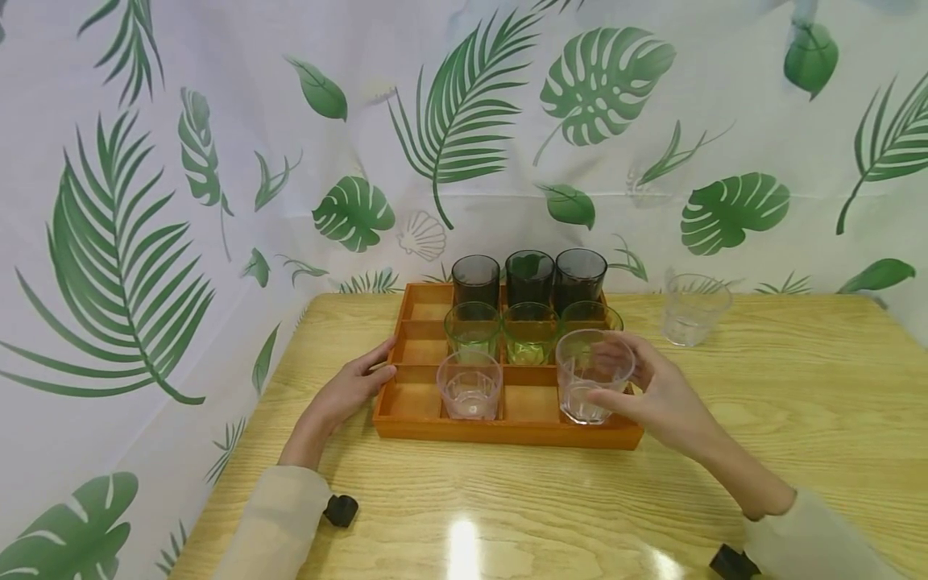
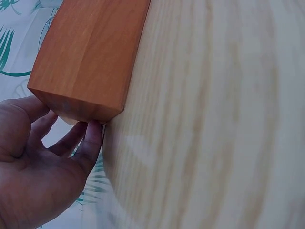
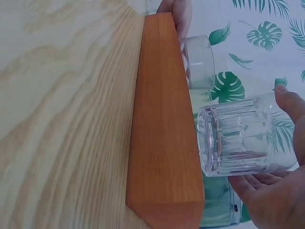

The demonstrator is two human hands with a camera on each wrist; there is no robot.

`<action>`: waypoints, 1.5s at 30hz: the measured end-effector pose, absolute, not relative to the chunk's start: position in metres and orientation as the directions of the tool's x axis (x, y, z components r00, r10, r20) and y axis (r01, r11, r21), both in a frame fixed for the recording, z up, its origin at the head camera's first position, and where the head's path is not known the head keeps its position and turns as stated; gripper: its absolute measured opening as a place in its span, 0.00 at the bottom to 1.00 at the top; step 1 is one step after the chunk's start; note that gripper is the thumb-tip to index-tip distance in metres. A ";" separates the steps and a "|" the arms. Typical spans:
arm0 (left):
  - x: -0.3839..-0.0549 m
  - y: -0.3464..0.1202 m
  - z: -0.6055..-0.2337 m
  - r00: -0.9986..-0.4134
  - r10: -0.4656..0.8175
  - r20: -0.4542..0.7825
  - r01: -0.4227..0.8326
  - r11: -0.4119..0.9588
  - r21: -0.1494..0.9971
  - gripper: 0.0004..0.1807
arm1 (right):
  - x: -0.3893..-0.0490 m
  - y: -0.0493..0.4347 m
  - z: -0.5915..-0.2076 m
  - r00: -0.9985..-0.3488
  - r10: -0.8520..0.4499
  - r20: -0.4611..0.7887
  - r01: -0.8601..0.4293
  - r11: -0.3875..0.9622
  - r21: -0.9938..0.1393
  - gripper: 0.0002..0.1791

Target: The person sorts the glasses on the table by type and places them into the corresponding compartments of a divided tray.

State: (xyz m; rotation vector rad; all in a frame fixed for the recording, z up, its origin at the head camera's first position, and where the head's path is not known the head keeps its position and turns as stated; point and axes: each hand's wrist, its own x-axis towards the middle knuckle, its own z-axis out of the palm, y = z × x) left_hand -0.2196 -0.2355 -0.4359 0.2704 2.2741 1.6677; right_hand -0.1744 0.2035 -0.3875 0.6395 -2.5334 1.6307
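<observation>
My right hand (image 1: 667,403) holds a clear glass (image 1: 590,370) between thumb and fingers at the tray's front right corner. In the right wrist view, the base of this fluted glass (image 3: 238,138) is right at the tray's top edge. My left hand (image 1: 350,395) rests its fingertips against the left end of the orange-brown wooden tray (image 1: 507,432), a divided one. Its fingers (image 2: 90,148) touch the end wall in the left wrist view. Another clear glass (image 1: 470,391) stands in the front row. Behind it are three green glasses (image 1: 528,334), partly overlapped, then three dark grey glasses (image 1: 476,278).
One more clear glass (image 1: 696,310) stands on the wood-grain table (image 1: 783,403), right of the tray near the back edge. A white leaf-print sheet (image 1: 464,177) hangs behind the table and along its left side.
</observation>
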 end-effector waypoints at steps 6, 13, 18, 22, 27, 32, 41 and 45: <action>-0.220 -0.236 -0.436 -0.936 0.327 -0.134 -0.030 0.306 0.952 0.33 | -0.177 0.188 -0.389 -0.912 -0.325 0.252 -0.356 0.316 -0.880 0.41; -0.219 -0.236 -0.436 -0.935 0.326 -0.137 -0.030 0.313 0.949 0.34 | -0.181 0.174 -0.392 -0.913 -0.321 0.251 -0.358 0.338 -0.870 0.42; -0.220 -0.236 -0.436 -0.935 0.329 -0.134 -0.028 0.308 0.951 0.34 | -0.184 0.164 -0.395 -0.911 -0.330 0.249 -0.358 0.329 -0.874 0.42; -0.220 -0.236 -0.437 -0.935 0.329 -0.134 -0.029 0.304 0.952 0.33 | -0.186 0.158 -0.396 -0.908 -0.332 0.254 -0.361 0.315 -0.878 0.42; -0.220 -0.236 -0.437 -0.933 0.333 -0.132 -0.027 0.302 0.953 0.34 | -0.186 0.152 -0.399 -0.906 -0.333 0.262 -0.364 0.298 -0.882 0.43; -0.220 -0.236 -0.437 -0.934 0.331 -0.132 -0.027 0.303 0.953 0.34 | -0.184 0.149 -0.402 -0.905 -0.329 0.269 -0.370 0.301 -0.879 0.42; -0.220 -0.236 -0.436 -0.934 0.331 -0.135 -0.036 0.288 0.957 0.34 | -0.181 0.147 -0.407 -0.913 -0.331 0.239 -0.357 0.361 -0.862 0.44; -0.220 -0.235 -0.436 -0.934 0.331 -0.134 -0.033 0.293 0.956 0.34 | -0.179 0.147 -0.408 -0.919 -0.332 0.214 -0.339 0.386 -0.858 0.45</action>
